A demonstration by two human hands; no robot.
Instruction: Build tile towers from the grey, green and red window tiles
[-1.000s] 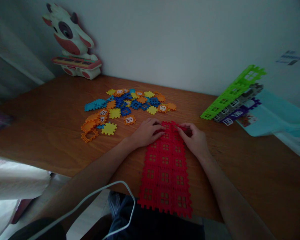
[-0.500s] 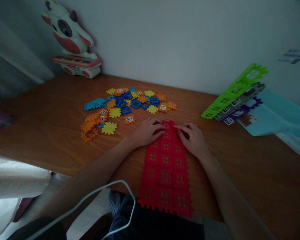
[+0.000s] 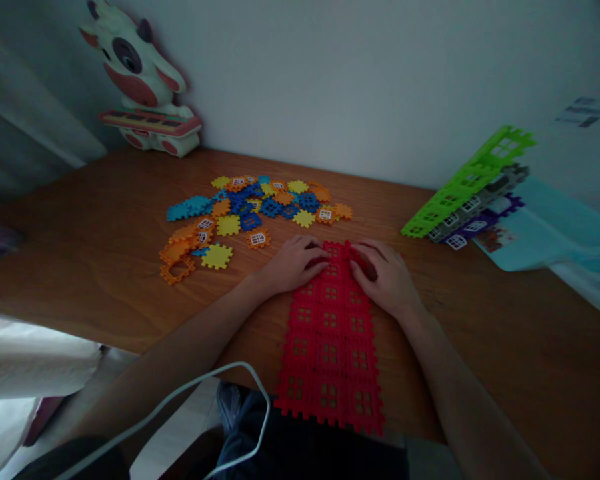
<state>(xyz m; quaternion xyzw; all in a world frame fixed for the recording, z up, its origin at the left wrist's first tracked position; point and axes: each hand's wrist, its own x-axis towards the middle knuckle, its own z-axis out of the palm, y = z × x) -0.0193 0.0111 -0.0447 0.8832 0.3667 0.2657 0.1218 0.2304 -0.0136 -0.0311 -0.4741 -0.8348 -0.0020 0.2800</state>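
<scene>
A long panel of joined red window building tiles (image 3: 329,333) lies along the wooden table, its near end jutting past the front edge. My left hand (image 3: 296,264) grips the panel's far left side, with fingertips and thumb on the tiles. At the far right corner my right hand (image 3: 384,277) is curled, and red plastic of a tile (image 3: 363,262) shows between its thumb and fingers. Whether that tile is joined to the panel I cannot tell.
Loose orange, yellow and blue tiles (image 3: 251,222) lie behind and left of my hands. Green, grey and purple joined strips (image 3: 467,190) lean on a light-blue bin (image 3: 540,227) at right. A cow toy keyboard (image 3: 150,120) stands back left. A white cable (image 3: 220,369) loops across the front.
My right hand has curled further over the far right corner, and more red tile shows under its fingers. My left hand stays on the panel.
</scene>
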